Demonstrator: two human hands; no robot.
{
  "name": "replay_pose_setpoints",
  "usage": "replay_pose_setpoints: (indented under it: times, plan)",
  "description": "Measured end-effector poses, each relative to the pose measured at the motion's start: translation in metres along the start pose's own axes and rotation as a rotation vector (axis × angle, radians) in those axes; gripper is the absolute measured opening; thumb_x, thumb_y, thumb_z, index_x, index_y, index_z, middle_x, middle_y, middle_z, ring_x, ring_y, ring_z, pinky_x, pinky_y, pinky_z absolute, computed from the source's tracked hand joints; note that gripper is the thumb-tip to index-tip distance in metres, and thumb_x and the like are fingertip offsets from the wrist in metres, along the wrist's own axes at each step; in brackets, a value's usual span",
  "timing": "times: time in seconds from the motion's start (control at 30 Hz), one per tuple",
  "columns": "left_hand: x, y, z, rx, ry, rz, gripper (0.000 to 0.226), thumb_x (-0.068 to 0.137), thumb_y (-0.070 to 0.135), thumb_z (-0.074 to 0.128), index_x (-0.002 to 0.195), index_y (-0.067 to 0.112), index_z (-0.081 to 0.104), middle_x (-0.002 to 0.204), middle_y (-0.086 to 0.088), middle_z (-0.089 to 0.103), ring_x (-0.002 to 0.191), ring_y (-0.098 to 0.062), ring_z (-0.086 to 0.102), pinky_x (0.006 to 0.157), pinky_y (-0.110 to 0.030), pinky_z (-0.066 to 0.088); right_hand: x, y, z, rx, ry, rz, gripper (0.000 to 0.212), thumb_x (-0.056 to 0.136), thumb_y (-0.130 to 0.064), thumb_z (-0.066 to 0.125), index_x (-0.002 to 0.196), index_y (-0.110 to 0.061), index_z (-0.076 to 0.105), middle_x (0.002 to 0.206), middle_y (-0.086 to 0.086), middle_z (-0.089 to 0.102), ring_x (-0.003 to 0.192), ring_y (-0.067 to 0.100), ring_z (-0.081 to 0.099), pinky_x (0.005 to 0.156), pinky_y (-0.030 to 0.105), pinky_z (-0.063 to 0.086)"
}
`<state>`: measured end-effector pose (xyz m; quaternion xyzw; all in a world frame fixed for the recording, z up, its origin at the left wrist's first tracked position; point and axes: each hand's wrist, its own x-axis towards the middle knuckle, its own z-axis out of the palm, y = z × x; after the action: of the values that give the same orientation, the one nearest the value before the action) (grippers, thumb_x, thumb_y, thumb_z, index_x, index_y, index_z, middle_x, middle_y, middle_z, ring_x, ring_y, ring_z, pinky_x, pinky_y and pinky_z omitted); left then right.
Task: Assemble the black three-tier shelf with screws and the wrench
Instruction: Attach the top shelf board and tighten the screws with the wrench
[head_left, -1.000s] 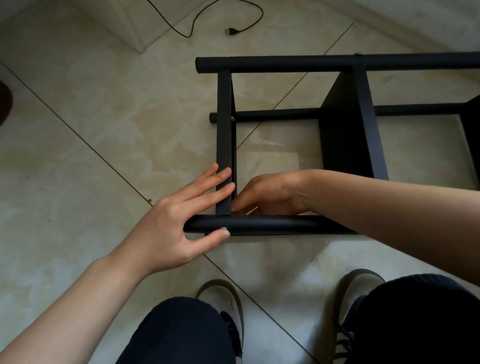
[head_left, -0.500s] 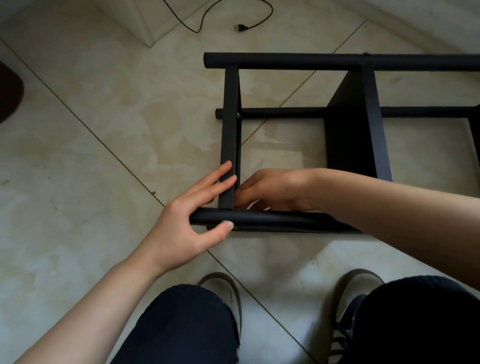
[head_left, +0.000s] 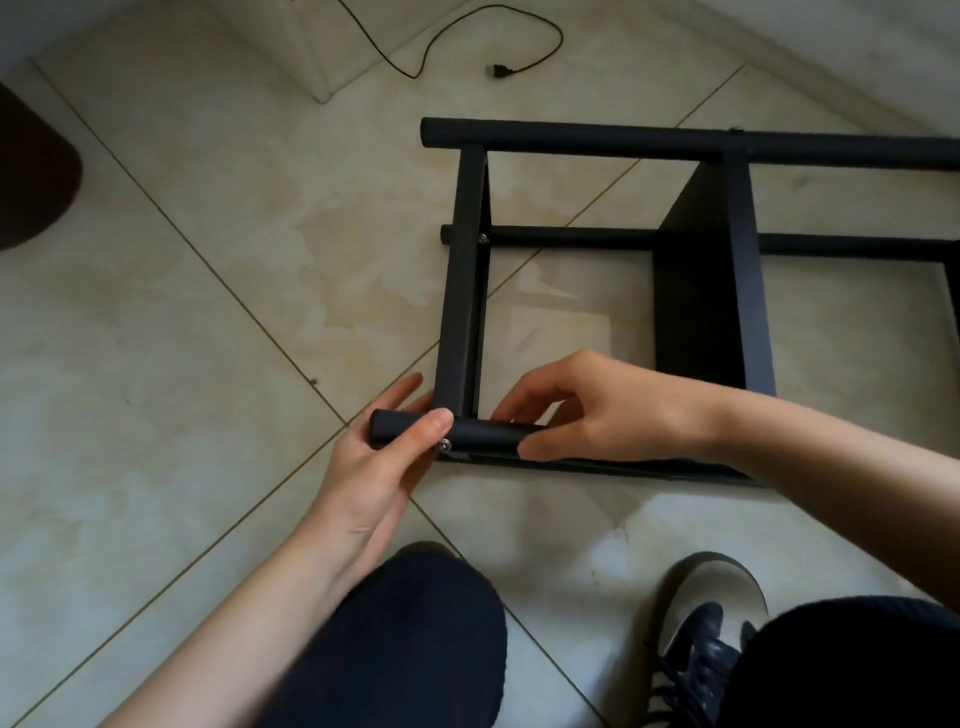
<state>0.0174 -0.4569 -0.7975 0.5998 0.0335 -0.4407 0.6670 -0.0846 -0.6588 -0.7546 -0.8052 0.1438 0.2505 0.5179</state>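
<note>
- Your left hand (head_left: 379, 457) grips the near tube (head_left: 483, 434) end, thumb by a screw (head_left: 445, 444).
- Your right hand (head_left: 597, 410) pinches same tube; shelf (head_left: 717, 291) lies on floor (head_left: 182, 338).

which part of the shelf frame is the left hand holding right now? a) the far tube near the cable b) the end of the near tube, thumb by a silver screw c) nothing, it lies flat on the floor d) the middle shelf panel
b: the left hand grips the free end of the near tube, with its thumb resting just above the silver screw at the joint.
</note>
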Motion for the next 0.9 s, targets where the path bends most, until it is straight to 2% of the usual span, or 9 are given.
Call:
replay_pose_setpoints:
  times: [0.1, 0.23, 0.3, 0.43, 0.63, 0.77, 0.83, 0.9]
  plan:
    - [-0.004, -0.007, 0.006, -0.090, -0.020, -0.064, 0.058, 0.078, 0.020, 0.073, 0.132, 0.004, 0.060, 0.123, -0.018, 0.070, 0.117, -0.024, 0.067, 0.102, -0.031, 0.051, -0.009, 0.002, 0.003, -0.132, 0.072, -0.039, 0.031, 0.089, -0.029, 0.068, 0.118, -0.038, 0.063, 0.105, -0.021, 0.065, 0.090, -0.004, 0.064, 0.079, 0.012, 0.054]
    - [-0.007, -0.011, 0.010, -0.118, 0.019, -0.057, 0.056, 0.079, 0.029, 0.069, 0.128, 0.004, 0.063, 0.120, -0.011, 0.072, 0.116, -0.019, 0.067, 0.096, -0.025, 0.050, -0.018, 0.003, 0.009, -0.224, 0.074, -0.029, 0.040, 0.094, -0.026, 0.064, 0.129, -0.042, 0.054, 0.113, -0.021, 0.061, 0.091, -0.006, 0.060, 0.076, 0.007, 0.047]
    - [-0.007, -0.011, 0.012, -0.090, 0.038, -0.051, 0.059, 0.076, 0.032, 0.070, 0.128, 0.005, 0.063, 0.117, -0.009, 0.074, 0.113, -0.016, 0.068, 0.094, -0.023, 0.052, -0.019, 0.002, 0.011, -0.240, 0.077, -0.030, 0.042, 0.095, -0.022, 0.062, 0.132, -0.040, 0.052, 0.117, -0.018, 0.061, 0.091, -0.004, 0.058, 0.081, 0.011, 0.046]
    - [-0.008, -0.007, 0.015, -0.079, 0.043, -0.053, 0.065, 0.074, 0.033, 0.071, 0.133, 0.007, 0.061, 0.122, -0.008, 0.072, 0.118, -0.016, 0.066, 0.105, -0.029, 0.044, -0.022, -0.005, 0.010, -0.246, 0.106, -0.053, 0.042, 0.096, -0.016, 0.060, 0.134, -0.033, 0.055, 0.121, -0.013, 0.064, 0.102, 0.003, 0.059, 0.092, 0.019, 0.049]
    - [-0.010, 0.001, 0.020, -0.067, 0.054, -0.052, 0.054, 0.077, 0.031, 0.069, 0.126, 0.009, 0.064, 0.114, -0.006, 0.075, 0.106, -0.012, 0.071, 0.088, -0.022, 0.050, -0.027, -0.012, 0.005, -0.246, 0.117, -0.052, 0.043, 0.095, -0.013, 0.060, 0.136, -0.027, 0.056, 0.126, -0.008, 0.064, 0.105, 0.007, 0.060, 0.099, 0.028, 0.050]
    - [-0.014, 0.004, 0.020, -0.059, 0.070, -0.069, 0.059, 0.074, 0.033, 0.072, 0.127, 0.008, 0.064, 0.115, -0.007, 0.075, 0.109, -0.015, 0.070, 0.091, -0.025, 0.048, -0.029, -0.015, 0.005, -0.259, 0.124, -0.033, 0.043, 0.094, -0.011, 0.060, 0.135, -0.026, 0.057, 0.126, -0.006, 0.064, 0.109, 0.010, 0.060, 0.100, 0.030, 0.050]
    - [-0.017, 0.007, 0.022, -0.041, 0.073, -0.082, 0.060, 0.071, 0.035, 0.074, 0.124, 0.008, 0.066, 0.114, -0.008, 0.075, 0.108, -0.015, 0.070, 0.089, -0.025, 0.050, -0.030, -0.015, 0.005, -0.277, 0.129, -0.015, 0.042, 0.094, -0.012, 0.061, 0.133, -0.027, 0.057, 0.123, -0.006, 0.065, 0.110, 0.011, 0.060, 0.098, 0.030, 0.050]
    - [-0.019, 0.012, 0.023, -0.012, 0.081, -0.089, 0.053, 0.071, 0.036, 0.075, 0.116, 0.008, 0.068, 0.107, -0.007, 0.077, 0.101, -0.013, 0.073, 0.079, -0.020, 0.054, -0.029, -0.017, 0.005, -0.297, 0.143, 0.014, 0.040, 0.094, -0.014, 0.061, 0.131, -0.028, 0.057, 0.121, -0.004, 0.067, 0.106, 0.011, 0.061, 0.091, 0.026, 0.051]
